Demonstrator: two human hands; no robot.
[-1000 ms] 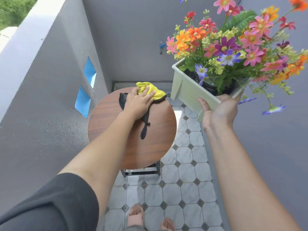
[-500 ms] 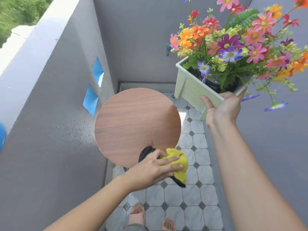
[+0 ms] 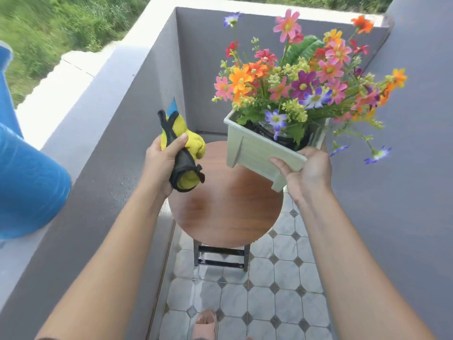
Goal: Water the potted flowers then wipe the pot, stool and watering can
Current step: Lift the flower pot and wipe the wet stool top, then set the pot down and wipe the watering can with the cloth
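Right hand [image 3: 307, 171] grips the rigid, top-heavy pot [image 3: 257, 150] by its near rim above the stool [image 3: 225, 207], best supported underneath, while left hand [image 3: 163, 163] clutches the soft, bunched cloth [image 3: 187, 153].

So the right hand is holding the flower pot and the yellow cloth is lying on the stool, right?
Not quite. The yellow cloth isn't lying on the stool; the left hand grips it, bunched up, as the head view shows. The right hand does hold the flower pot.
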